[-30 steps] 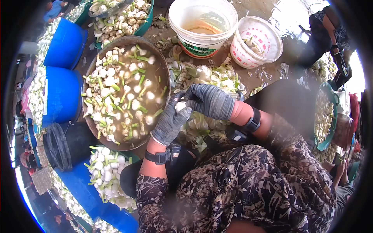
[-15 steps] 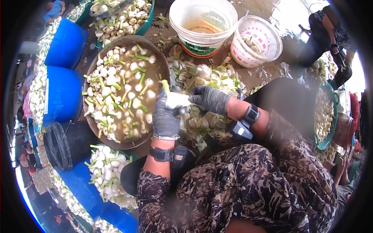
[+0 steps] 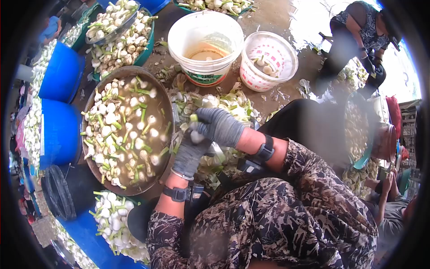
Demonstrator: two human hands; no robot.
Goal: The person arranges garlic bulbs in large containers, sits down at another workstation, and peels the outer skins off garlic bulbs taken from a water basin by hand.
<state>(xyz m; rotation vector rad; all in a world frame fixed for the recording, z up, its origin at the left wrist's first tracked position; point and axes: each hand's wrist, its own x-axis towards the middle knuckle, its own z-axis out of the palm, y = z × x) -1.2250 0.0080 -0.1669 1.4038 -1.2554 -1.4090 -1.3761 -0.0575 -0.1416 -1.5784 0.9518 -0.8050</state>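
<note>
A garlic bulb [image 3: 197,136] shows partly between my two gloved hands, its cut green stem tip poking out above. My left hand [image 3: 190,154], in a grey glove, is closed around the bulb from below. Over the top lies my right hand [image 3: 221,127], also gloved, its fingers curled against the same garlic; their tips are hidden. Just left of the hands stands a wide round basin [image 3: 170,96] of murky water with many garlic bulbs in it. Peeled garlic skins [image 3: 237,105] are heaped beyond and under my hands.
A white bucket [image 3: 208,71] and a smaller white tub [image 3: 268,83] with several bulbs stand ahead. Blue tubs [image 3: 60,132], a black bucket [image 3: 56,193] and a pile of clean garlic [image 3: 114,219] sit left. Another person [image 3: 363,31] works at the upper right.
My right hand has moved from beside the garlic to over it, covering most of the bulb and stem. The view has shifted, so the basin and buckets appear lower and further left.
</note>
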